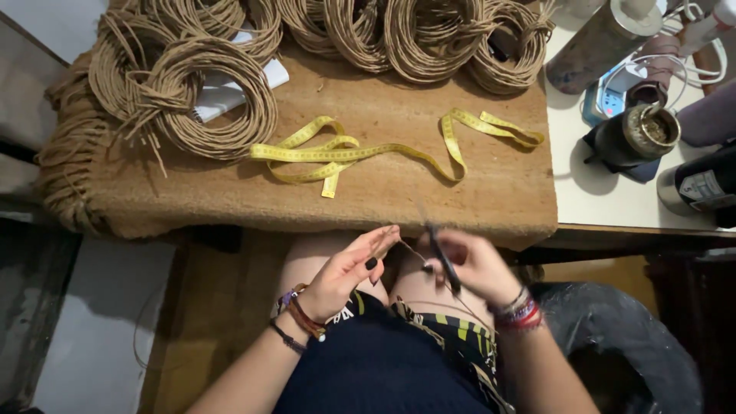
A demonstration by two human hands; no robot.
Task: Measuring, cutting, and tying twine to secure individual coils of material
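Over my lap, my left hand (349,268) pinches the end of a thin brown cord (412,251) between thumb and fingers. My right hand (475,264) is blurred and grips a pair of dark scissors (441,257), whose blades point up toward the table edge right beside the cord. Both wrists wear bracelets. On the brown mat (383,199) ahead lies a yellow measuring tape (345,153), loosely looped. Several coils of the same brown cord (207,100) lie along the mat's far side and left end.
White paper (222,92) lies under the coils at the left. On the white table at the right stand a grey bottle (598,42), a round jar (640,134), a dark can (701,184) and white cables. A black bag (613,337) sits by my right side.
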